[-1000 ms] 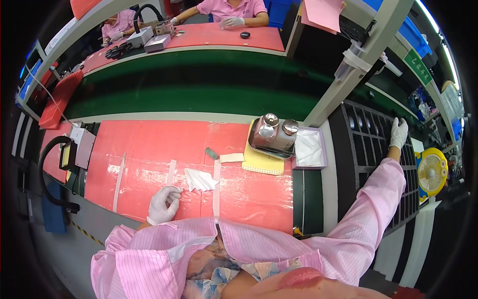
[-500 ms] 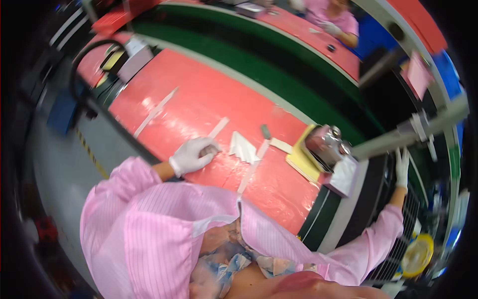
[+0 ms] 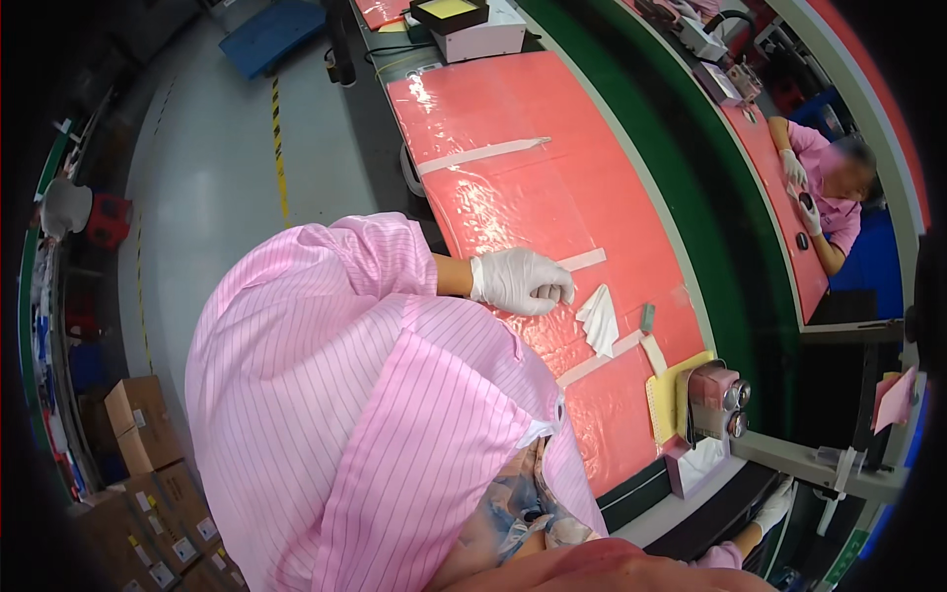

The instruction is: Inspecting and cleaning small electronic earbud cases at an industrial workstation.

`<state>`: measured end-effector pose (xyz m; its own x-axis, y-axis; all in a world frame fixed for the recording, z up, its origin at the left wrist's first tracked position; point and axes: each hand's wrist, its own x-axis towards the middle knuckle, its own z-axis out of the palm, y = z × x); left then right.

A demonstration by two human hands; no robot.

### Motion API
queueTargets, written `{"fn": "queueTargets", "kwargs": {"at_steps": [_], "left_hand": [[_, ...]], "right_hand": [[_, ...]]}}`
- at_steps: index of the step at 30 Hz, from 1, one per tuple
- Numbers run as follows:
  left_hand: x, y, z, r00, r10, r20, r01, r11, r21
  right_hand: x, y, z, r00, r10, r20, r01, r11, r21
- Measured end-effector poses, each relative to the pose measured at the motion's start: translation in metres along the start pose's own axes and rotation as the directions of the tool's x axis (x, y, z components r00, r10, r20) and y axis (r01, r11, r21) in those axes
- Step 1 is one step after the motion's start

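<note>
My left hand (image 3: 523, 281), in a white glove, rests on the red plastic-covered mat (image 3: 513, 197) with its fingers curled in. Nothing shows between the fingers, though their underside is hidden. Just right of it lies a crumpled white cloth (image 3: 598, 321), not touched by the hand. Past the cloth is a small grey-green block (image 3: 647, 318). At the lower right, my gloved right hand (image 3: 774, 506) reaches beyond the mat to a dark surface by a metal rail. Its fingers look stretched out and hold nothing visible; part of the hand is dim.
A yellow pad (image 3: 663, 407), a holder with metal-capped cylinders (image 3: 718, 400) and a tissue box (image 3: 698, 462) stand at the mat's right end. Across the green belt (image 3: 725, 232) a co-worker (image 3: 834, 187) handles a small dark part. Cartons (image 3: 148, 429) stack on the floor at left.
My view has swung to the right and turned, so the bench appears steeper and farther right. My left hand stays curled beside the cloth; the right hand is now less visible, at the lower right.
</note>
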<state>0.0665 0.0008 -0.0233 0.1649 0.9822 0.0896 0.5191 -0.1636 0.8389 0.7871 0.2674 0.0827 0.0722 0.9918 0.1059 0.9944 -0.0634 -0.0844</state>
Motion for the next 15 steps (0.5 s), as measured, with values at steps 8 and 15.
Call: {"fn": "queueTargets", "kwargs": {"at_steps": [8, 15], "left_hand": [[-0.002, -0.002, -0.009, 0.995, 0.006, 0.102, 0.002, 0.997, -0.083], [0.015, 0.004, -0.034, 0.947, -0.037, 0.321, 0.158, 0.919, -0.361]], "right_hand": [[-0.044, -0.029, -0.016, 0.964, -0.003, -0.266, -0.092, 0.934, -0.344], [-0.13, -0.12, -0.067, 0.763, 0.193, -0.617, -0.1, 0.978, 0.182]]}}
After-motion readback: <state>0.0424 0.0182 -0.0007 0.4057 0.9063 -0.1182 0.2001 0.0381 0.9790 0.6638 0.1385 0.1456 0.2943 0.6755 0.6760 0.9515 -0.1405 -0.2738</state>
